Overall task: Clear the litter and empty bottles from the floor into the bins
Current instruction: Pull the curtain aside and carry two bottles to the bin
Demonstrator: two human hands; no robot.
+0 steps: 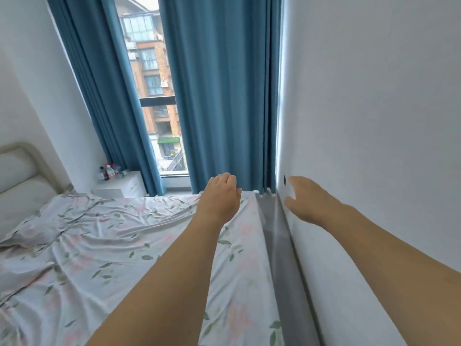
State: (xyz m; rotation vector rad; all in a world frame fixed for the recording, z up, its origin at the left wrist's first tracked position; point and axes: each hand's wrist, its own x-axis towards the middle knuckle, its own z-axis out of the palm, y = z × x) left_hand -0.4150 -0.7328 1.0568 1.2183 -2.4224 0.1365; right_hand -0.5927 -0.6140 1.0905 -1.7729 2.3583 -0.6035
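Observation:
Both my arms reach forward over a bed. My left hand [220, 193] hovers above the far edge of the floral sheet, fingers loosely curled downward, holding nothing. My right hand [308, 198] is stretched toward the white wall on the right, fingers relaxed and empty, close to a small dark mark on the wall. Several bottles [109, 171] stand on a white nightstand [122, 186] at the far left by the curtain. No floor, litter or bin shows in this view.
The bed with a wrinkled floral sheet [112, 245] fills the lower left. A grey strip [277, 240] runs between bed and right wall [374, 121]. Blue curtains [224, 96] hang ahead, parted over a window [154, 96]. A padded headboard [20, 168] is at the left.

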